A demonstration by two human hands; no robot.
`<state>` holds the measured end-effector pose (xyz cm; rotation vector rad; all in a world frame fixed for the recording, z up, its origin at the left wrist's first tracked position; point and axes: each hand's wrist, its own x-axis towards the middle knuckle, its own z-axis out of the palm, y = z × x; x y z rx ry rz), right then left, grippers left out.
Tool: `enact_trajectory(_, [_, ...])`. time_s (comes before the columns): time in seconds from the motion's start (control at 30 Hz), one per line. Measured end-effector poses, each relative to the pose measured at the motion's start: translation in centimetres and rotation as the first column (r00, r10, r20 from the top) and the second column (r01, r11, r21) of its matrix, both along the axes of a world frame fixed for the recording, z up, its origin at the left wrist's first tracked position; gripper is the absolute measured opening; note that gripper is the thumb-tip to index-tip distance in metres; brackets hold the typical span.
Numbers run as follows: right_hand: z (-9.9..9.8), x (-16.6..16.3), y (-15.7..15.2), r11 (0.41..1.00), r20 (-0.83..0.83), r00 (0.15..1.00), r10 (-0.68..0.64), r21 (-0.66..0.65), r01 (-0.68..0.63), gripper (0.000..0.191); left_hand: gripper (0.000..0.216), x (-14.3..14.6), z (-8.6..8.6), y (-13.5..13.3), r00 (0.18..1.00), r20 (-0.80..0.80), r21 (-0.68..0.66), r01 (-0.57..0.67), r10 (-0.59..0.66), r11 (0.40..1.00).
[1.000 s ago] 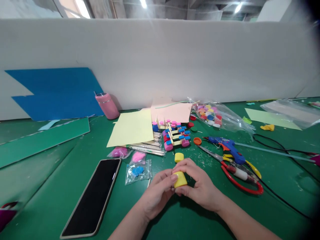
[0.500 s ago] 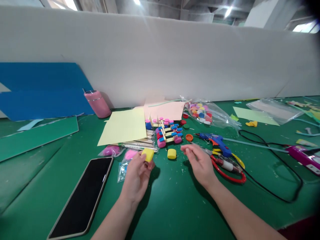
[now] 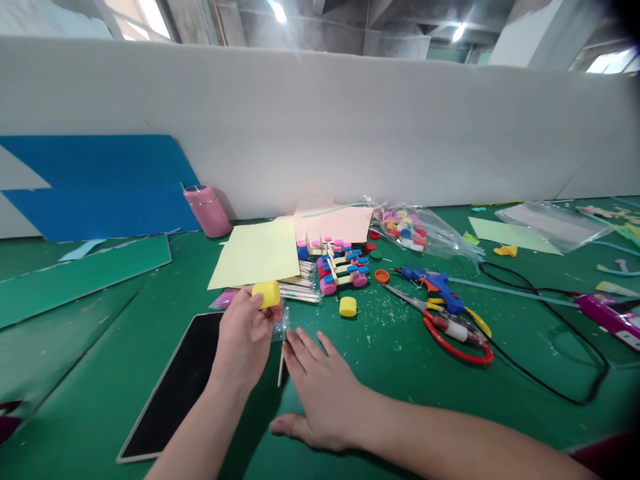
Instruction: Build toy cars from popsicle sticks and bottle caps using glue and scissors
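Note:
My left hand is closed in a pinch around a yellow cap-like piece, raised above the table. Flat on the green tabletop lies my right hand, palm down, fingers outstretched and holding nothing. Its fingertips are by a thin wooden stick and the edge of a small clear packet, mostly hidden by my left hand. Beyond the right hand stands a second yellow cap-like piece. Behind it are small assembled pieces of sticks with pink and blue parts.
A black-screened phone lies left. Scissors, a blue glue gun with a black cord, and an orange cap lie right. Behind are yellow paper, a bag of colourful caps and a pink bottle.
My right hand has moved left and down, from beside the standing yellow piece to flat on the table. My left hand has moved left with its yellow piece. The stick now shows between them.

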<state>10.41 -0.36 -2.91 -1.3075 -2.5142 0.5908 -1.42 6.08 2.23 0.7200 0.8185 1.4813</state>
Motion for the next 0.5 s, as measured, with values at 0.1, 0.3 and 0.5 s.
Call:
enact_trajectory(0.1, [0.1, -0.4, 0.8, 1.000, -0.005, 1.000, 0.017, 0.011, -0.017, 0.081, 0.009, 0.3, -0.9, 0.4, 0.998, -0.043, -0.019, 0.035, -0.036, 0.999])
enact_trajectory(0.3, [0.2, 0.1, 1.7, 0.997, 0.013, 0.997, -0.078, 0.004, 0.078, 0.086, 0.007, 0.3, -3.9, 1.4, 0.984, -0.149, -0.052, 0.090, -0.097, 0.995])
enact_trajectory(0.5, [0.0, 3.4, 0.0, 0.974, 0.073, 0.972, -0.222, -0.038, 0.225, 0.085, 0.008, 0.2, -5.2, 1.5, 0.960, -0.243, -0.025, 0.139, -0.141, 0.990])
